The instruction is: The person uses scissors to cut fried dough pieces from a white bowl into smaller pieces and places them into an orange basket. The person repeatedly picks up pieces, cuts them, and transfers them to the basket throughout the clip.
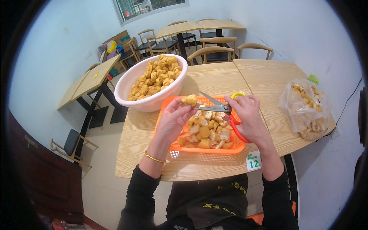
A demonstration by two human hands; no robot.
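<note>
Between its thumb and fingers, my left hand (175, 116) pinches one golden fried tofu puff (189, 100). My right hand (248, 118) grips a pair of scissors (220, 108) with red handles, one loop partly yellow. The blades are spread and point left, their tips close to the held puff. Below both hands sits an orange plastic basket (201, 150), holding cut tofu pieces (204, 131) with pale, spongy insides showing. A large pale pink basin (122, 91) stands behind and left of the basket, heaped with whole tofu puffs (156, 74).
On the wooden table (141, 149), a clear plastic bag (306, 109) of similar pieces lies at the right, by a green object (313, 78) and the wall. A printed tag (253, 161) is at the front edge. Chairs (212, 53) and further tables (92, 77) stand beyond.
</note>
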